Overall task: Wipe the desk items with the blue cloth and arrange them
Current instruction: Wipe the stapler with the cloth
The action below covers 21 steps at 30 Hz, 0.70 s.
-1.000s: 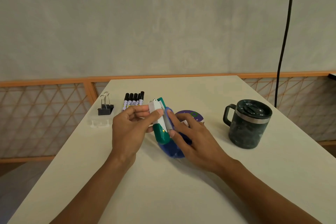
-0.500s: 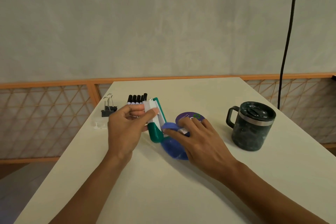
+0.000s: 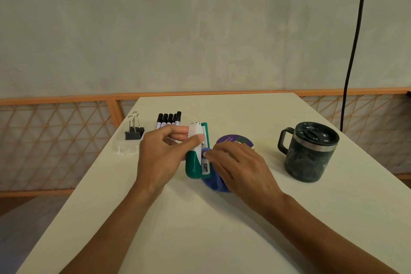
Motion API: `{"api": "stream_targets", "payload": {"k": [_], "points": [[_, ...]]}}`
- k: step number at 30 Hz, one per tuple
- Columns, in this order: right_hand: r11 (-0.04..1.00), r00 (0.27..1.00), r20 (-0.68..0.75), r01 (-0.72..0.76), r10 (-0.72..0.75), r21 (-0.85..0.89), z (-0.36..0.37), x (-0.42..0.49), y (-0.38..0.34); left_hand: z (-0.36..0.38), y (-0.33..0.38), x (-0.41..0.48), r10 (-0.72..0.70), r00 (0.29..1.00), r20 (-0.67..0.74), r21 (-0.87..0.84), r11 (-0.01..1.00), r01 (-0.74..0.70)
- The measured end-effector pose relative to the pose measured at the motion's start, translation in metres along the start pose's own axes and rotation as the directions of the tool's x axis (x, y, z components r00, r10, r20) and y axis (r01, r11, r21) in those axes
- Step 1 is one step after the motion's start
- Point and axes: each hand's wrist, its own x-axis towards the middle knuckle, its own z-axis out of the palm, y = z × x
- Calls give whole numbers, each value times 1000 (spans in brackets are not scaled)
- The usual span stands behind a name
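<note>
The left hand (image 3: 160, 158) is pinching the green-and-white stapler (image 3: 195, 159) above the desk (image 3: 200, 229) centre, its long axis running near to far, far end tilting up. The right hand (image 3: 240, 169) is pressing the bunched blue cloth (image 3: 214, 182) against its right side.

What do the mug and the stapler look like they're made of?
Mug: likely coated metal, with a dark speckled body and a bare steel-looking band near the rim. Stapler: apparently a glossy green and white plastic shell, with a grey metal part showing inside.
</note>
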Motion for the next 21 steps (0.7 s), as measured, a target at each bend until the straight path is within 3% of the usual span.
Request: {"api": "stream_targets", "payload": {"k": [3, 6, 11, 17, 21], "points": [[986, 987, -65, -139, 146, 94, 1, 2, 0, 3, -2, -3, 8, 1000, 2, -18, 1000, -8], [996, 993, -87, -81, 84, 48, 8, -2, 9, 8, -2, -7, 37, 999, -9, -31, 999, -37], [985, 984, -109, -130, 142, 112, 12, -2, 7, 11, -3, -9, 57, 998, -31, -66, 996, -59], [961, 987, 48, -160, 153, 226, 12, -10, 3, 6, -4, -5, 67, 992, -108, -48, 996, -73], [962, 981, -33, -180, 191, 208, 12, -3, 7, 7, -5, -5, 75, 995, -70, -45, 996, -79]]}}
